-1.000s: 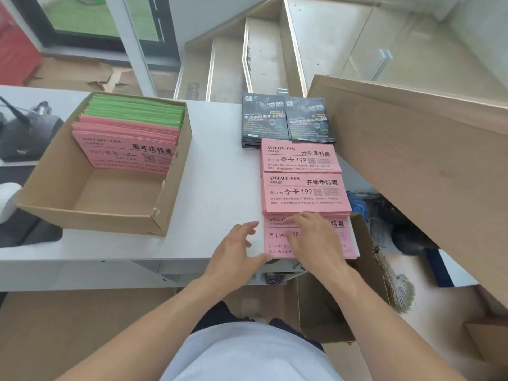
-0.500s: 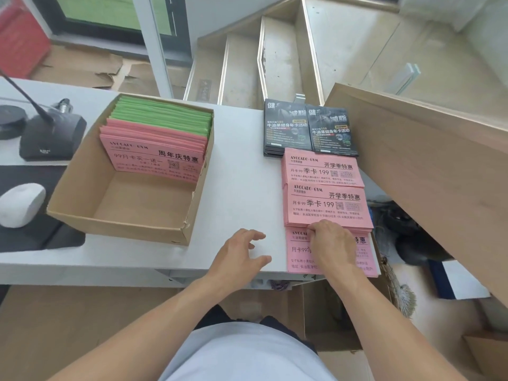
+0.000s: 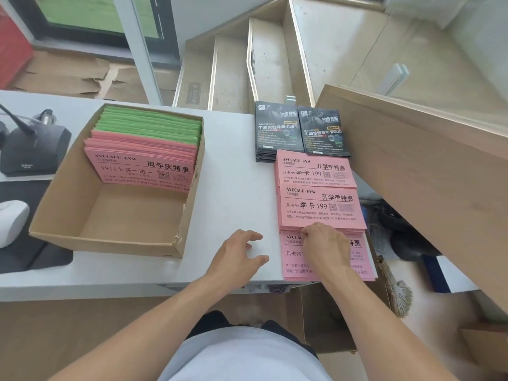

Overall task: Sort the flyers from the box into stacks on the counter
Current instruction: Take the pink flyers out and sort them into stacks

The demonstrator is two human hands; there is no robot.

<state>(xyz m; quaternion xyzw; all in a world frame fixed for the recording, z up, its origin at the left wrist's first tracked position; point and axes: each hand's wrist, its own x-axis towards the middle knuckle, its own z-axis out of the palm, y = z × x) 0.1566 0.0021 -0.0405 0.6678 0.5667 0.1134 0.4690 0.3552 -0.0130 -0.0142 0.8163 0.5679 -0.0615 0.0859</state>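
A cardboard box [image 3: 55, 204] on the white counter [image 3: 236, 166] holds upright pink flyers [image 3: 143, 169] in front of green flyers [image 3: 154, 122]. To its right lie two stacks of black flyers [image 3: 299, 130], then three stacks of pink flyers in a row toward me: far [image 3: 313, 169], middle [image 3: 321, 207], near [image 3: 294, 257]. My right hand [image 3: 327, 246] lies over the near stack, its fingertips curled against the front edge of the middle stack. My left hand [image 3: 236, 257] rests on the counter beside the near stack, fingers spread and holding nothing.
A black microphone base [image 3: 30, 149] and a white mouse [image 3: 11, 221] on a dark pad sit left of the box. A slanted wooden panel [image 3: 428, 171] rises on the right. Stairs lie beyond the counter. A brush [image 3: 395, 290] hangs below the counter's right end.
My right hand slid forward from the middle of the near pink stack to the middle stack's front edge. My left hand drew away from the near stack's left edge.
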